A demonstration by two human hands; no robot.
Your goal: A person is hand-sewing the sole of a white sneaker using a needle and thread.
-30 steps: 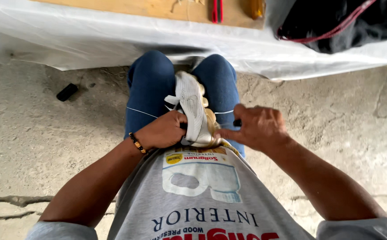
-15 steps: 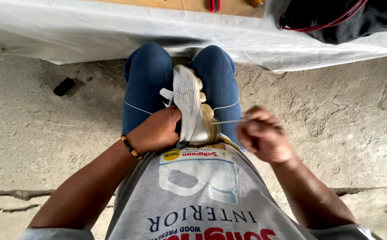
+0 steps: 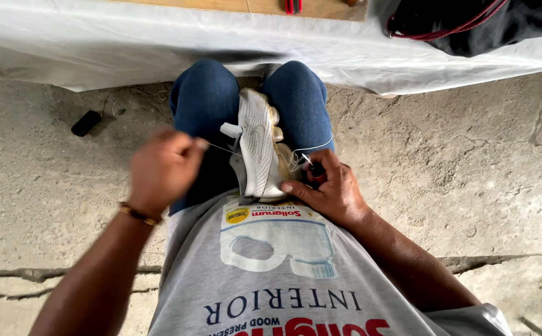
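A white shoe (image 3: pixel 257 144) with a tan sole edge is wedged sole-side between my knees in blue jeans (image 3: pixel 205 99). My left hand (image 3: pixel 162 171) is raised to the left of the shoe, fingers pinched on a thin white thread (image 3: pixel 221 149) that runs taut to the shoe. My right hand (image 3: pixel 327 186) rests against the shoe's right side near the heel and grips a small dark-handled tool (image 3: pixel 315 171). More thread loops across my right knee.
A table draped in white plastic sheeting (image 3: pixel 128 43) stands just beyond my knees, with a black bag with red cord (image 3: pixel 476 22) on its right. A small black object (image 3: pixel 86 122) lies on the cracked concrete floor (image 3: pixel 457 162) at left.
My left hand has left the shoe and pulled out to the left, drawing the thread taut. My right hand has moved in from the right to press against the shoe.
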